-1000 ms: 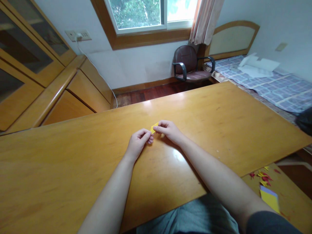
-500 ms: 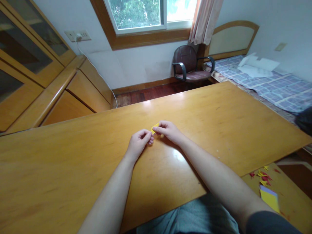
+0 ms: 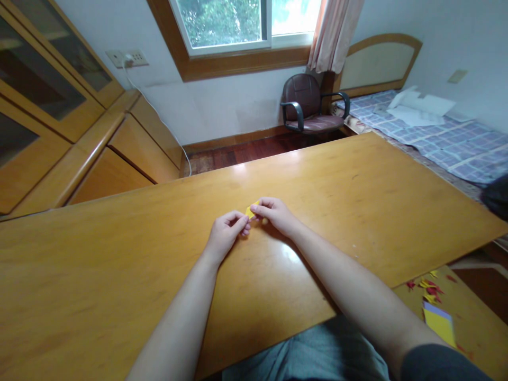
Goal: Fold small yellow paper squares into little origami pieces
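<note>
A small folded piece of yellow paper (image 3: 251, 210) is held between my two hands, just above the wooden table (image 3: 119, 254). My left hand (image 3: 229, 233) pinches its lower left corner with thumb and forefinger, the other fingers curled. From the right, my right hand (image 3: 273, 214) grips the paper's upper right part between thumb and fingers, covering much of it. The exact folds are too small to make out.
At lower right, a lower surface (image 3: 480, 323) carries several small red and yellow folded paper pieces (image 3: 431, 288) and a stack of yellow and purple paper sheets (image 3: 440, 324). Beyond the table stand a brown armchair (image 3: 304, 103), a bed (image 3: 448, 132) and a wooden cabinet (image 3: 143, 140).
Both hands keep their pinch on the yellow paper. The right thumb has shifted very slightly to the right, showing a little more of the paper.
</note>
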A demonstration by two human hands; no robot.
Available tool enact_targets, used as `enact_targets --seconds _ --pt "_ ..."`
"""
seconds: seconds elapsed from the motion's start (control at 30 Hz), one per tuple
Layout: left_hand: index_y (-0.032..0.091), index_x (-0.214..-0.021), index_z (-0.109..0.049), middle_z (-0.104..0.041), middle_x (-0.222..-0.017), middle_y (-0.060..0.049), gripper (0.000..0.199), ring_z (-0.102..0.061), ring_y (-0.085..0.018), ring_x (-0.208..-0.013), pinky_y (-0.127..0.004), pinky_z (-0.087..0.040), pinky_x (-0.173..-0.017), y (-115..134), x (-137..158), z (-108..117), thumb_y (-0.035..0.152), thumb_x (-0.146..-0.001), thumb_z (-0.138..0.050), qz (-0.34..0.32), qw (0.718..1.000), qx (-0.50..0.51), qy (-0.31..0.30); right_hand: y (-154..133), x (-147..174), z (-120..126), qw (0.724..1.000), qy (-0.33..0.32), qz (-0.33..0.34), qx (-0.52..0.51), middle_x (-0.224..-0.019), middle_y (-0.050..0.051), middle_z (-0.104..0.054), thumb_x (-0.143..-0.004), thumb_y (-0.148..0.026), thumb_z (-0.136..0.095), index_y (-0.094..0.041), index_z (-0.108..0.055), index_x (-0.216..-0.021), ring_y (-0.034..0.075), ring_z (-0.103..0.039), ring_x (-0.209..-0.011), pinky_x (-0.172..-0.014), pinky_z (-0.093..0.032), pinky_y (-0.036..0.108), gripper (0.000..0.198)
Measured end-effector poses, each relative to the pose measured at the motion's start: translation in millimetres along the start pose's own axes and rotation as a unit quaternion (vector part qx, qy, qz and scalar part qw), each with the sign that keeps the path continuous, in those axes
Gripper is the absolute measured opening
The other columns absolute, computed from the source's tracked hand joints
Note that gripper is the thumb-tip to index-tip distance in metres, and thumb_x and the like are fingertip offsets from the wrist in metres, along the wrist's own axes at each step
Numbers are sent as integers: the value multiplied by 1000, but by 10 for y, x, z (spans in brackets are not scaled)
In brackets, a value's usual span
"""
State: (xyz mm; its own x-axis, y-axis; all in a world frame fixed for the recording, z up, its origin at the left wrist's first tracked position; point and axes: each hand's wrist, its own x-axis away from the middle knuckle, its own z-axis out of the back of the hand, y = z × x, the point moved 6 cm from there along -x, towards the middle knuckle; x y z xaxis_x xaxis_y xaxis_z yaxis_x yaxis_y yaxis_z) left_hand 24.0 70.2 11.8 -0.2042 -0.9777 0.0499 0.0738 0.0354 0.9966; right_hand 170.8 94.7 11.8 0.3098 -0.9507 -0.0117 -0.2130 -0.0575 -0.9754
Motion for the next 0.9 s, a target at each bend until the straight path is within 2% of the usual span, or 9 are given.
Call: enact_targets --seconds 0.47,0.9 --pt "15 -71 -66 -65 -62 -1 28 -59 -12 -55 -23 -47 -56 -5 4 -7 41 -78 -73 10 1000 6 5 44 -24 79 999 49 9 -9 -62 -1 -60 -73 -45 -74 -17 -63 -67 12 -52 -62 -63 -39 27 31" --pt "15 -71 -66 -65 -61 -1 28 -59 -12 -54 -23 -47 -56 0 5 -7 41 -78 -73 14 1000 1 9 29 -14 56 998 47 -1 -38 -61 -1 -59 -73 -49 -73 -17 -63 -68 11 -50 -60 -61 -39 26 34"
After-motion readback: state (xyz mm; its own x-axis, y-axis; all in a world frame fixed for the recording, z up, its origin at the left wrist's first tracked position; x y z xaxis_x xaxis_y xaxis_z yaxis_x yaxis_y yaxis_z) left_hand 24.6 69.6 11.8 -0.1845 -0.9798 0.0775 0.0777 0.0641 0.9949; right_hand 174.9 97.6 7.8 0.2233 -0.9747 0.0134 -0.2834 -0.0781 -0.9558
